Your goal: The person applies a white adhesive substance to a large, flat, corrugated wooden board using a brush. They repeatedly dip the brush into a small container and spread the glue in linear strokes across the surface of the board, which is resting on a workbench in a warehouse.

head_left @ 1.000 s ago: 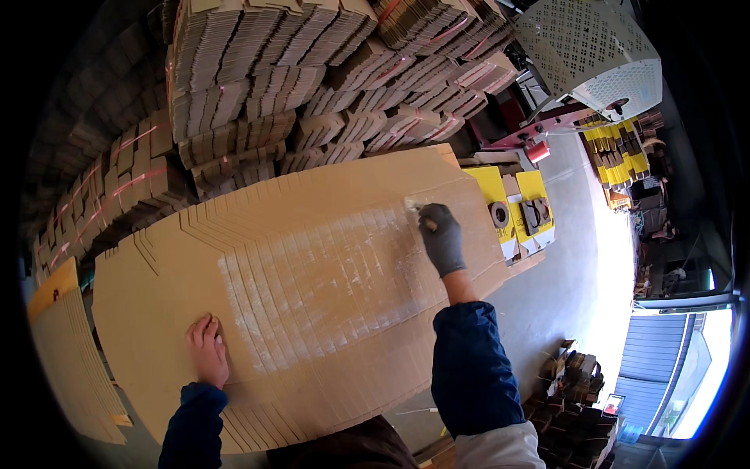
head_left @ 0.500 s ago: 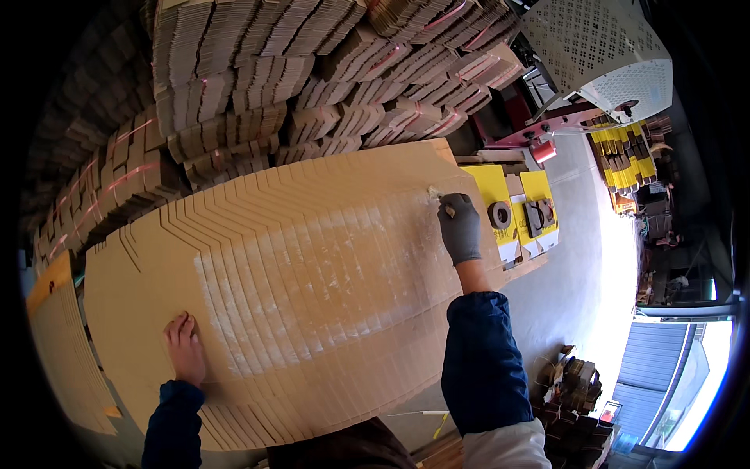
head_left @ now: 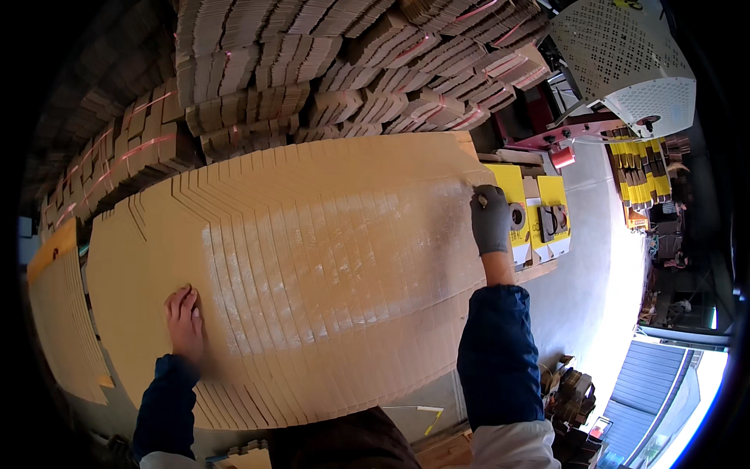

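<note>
A wide fan of overlapping brown cardboard sheets (head_left: 129, 289) lies before me, each sheet's edge showing in a step. Across its middle runs a whitish, shiny wet-looking smear (head_left: 312, 262). My left hand (head_left: 185, 320), bare, rests on the left part of the sheets with its fingers stretched out. At the right end, my right hand (head_left: 491, 223) in a dark grey glove is closed around what looks like a brush (head_left: 482, 201). Only the tan end of its handle shows; its working end, by the cardboard, is mostly hidden behind the fist.
Tall stacks of bundled cardboard (head_left: 320, 78) rise behind the sheets. Right of my glove, rolls of tape (head_left: 516, 216) lie on yellow-and-white cartons (head_left: 551, 191). A machine with a perforated cover (head_left: 621, 55) stands far right. More sheets (head_left: 62, 320) lie at left.
My right hand has moved right with the brush, to the right end of the sheets. The smear there looks more spread out and shinier. My left hand stays flat on the cardboard.
</note>
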Demonstrator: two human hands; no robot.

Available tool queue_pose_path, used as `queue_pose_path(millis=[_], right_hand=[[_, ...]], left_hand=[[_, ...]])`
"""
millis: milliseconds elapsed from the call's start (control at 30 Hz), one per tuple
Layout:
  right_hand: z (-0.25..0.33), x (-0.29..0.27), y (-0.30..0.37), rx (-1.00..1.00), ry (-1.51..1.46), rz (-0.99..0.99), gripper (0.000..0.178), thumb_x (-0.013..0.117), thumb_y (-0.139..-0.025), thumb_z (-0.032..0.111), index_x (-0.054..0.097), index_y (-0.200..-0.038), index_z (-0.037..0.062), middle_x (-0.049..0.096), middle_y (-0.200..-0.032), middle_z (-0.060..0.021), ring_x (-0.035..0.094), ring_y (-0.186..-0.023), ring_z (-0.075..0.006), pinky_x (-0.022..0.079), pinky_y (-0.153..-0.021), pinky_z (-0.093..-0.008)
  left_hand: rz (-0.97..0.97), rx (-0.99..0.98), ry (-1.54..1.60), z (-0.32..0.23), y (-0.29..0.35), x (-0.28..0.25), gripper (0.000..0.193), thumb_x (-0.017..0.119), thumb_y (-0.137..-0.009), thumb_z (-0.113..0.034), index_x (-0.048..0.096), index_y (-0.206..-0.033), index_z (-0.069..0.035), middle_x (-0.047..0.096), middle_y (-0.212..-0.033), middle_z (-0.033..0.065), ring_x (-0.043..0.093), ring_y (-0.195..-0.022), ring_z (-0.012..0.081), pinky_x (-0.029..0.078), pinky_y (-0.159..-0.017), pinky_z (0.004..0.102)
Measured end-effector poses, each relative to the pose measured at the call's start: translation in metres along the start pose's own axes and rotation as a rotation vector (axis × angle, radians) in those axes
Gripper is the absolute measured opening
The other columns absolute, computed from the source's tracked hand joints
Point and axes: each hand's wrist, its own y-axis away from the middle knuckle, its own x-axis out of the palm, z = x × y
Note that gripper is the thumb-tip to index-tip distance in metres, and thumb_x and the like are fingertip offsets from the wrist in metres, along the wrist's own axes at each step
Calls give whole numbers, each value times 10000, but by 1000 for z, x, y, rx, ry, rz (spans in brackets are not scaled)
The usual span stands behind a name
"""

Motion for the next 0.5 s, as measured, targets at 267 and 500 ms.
queue_pose_path(millis=[267, 500], right_hand=[[113, 8, 65, -303, -283, 185, 156, 687, -807, 75, 656, -960, 76, 659, -1036, -136, 669, -874, -361, 568, -764, -432], [155, 3, 93, -298, -287, 267, 191, 703, -802, 102, 646, -983, 121, 658, -1052, -84, 675, -856, -342, 569, -746, -407]], left_hand=[[-25, 16, 1, 0, 1, -4, 413, 518, -896, 23, 550, -1304, -35, 503, -1391, 140, 432, -1272, 382, 356, -1107, 471], [-24, 18, 17, 0, 0, -4, 433, 528, -882, 26, 558, -1307, -48, 504, -1396, 133, 435, -1266, 383, 363, -1100, 467]])
